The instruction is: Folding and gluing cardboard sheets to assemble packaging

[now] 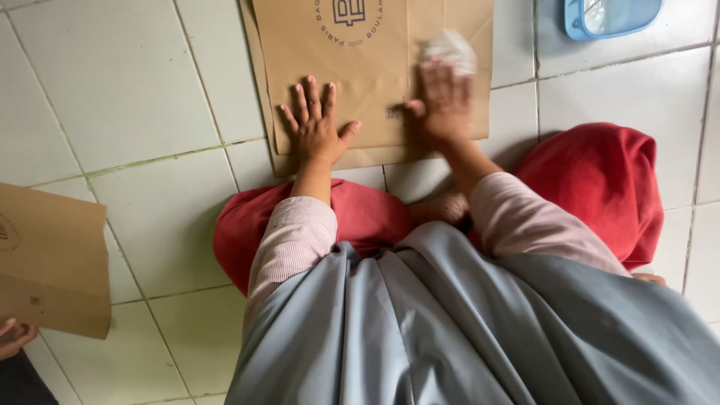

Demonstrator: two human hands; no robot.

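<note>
A flat brown paper bag (360, 60) with a dark round print lies on the white tiled floor in front of my knees. My left hand (315, 127) presses flat on the bag's lower left part, fingers spread. My right hand (444, 101) rests on the bag's right side and is blurred by motion. A crumpled whitish wad (450, 49), perhaps cloth or paper, sits at its fingertips; whether the fingers grip it is unclear.
A second brown paper bag (49, 262) lies at the left edge, with another person's hand (13, 336) at its lower corner. A light blue plastic object (611, 16) sits at the top right. My red trousers (600, 180) and grey garment fill the lower frame.
</note>
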